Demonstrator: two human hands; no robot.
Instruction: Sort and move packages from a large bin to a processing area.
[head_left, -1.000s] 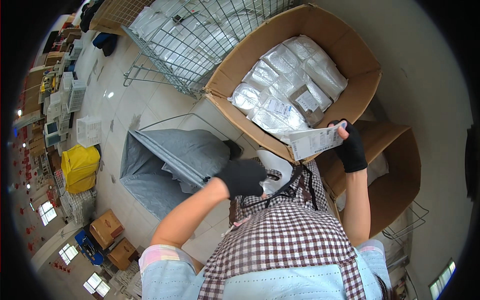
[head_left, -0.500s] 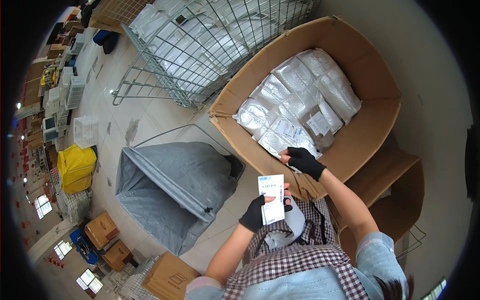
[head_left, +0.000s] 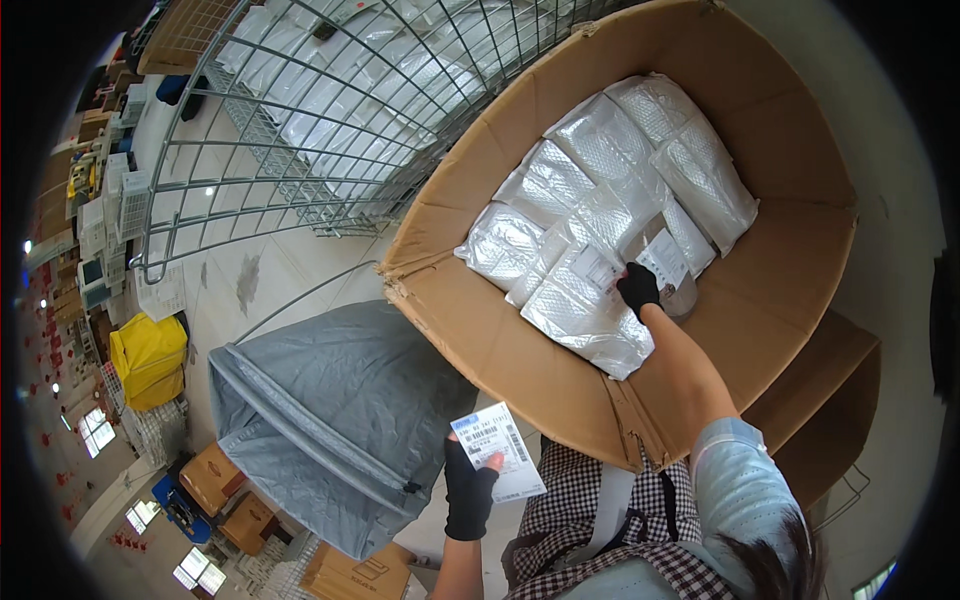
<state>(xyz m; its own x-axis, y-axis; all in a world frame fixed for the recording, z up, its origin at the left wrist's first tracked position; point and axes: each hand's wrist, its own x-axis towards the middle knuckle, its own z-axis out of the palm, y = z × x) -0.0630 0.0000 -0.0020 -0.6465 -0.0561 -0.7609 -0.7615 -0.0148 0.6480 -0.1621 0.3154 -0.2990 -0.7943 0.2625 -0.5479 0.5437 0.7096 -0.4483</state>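
Note:
My left hand, in a black fingerless glove, holds a stack of white printed labels outside the carton, with the thumb on top. My right hand, gloved alike, reaches down into a large open cardboard carton. Its fingers are curled beside a label stuck on a silver bubble-wrap parcel; their tips are mostly hidden, so what they grip cannot be made out. Several more silver parcels lie packed together there. Close to my right hand is a brown parcel bearing a white label.
A wire cage full of white parcels stands beyond the carton. Left of it lies a grey fabric bag on a wire frame. Another open carton is at right. A yellow bag and brown boxes are farther left.
My right hand has moved from the carton's near side deeper in, up to the labelled silver parcel. My left hand has shifted left and down with the labels. The view has moved closer over the carton.

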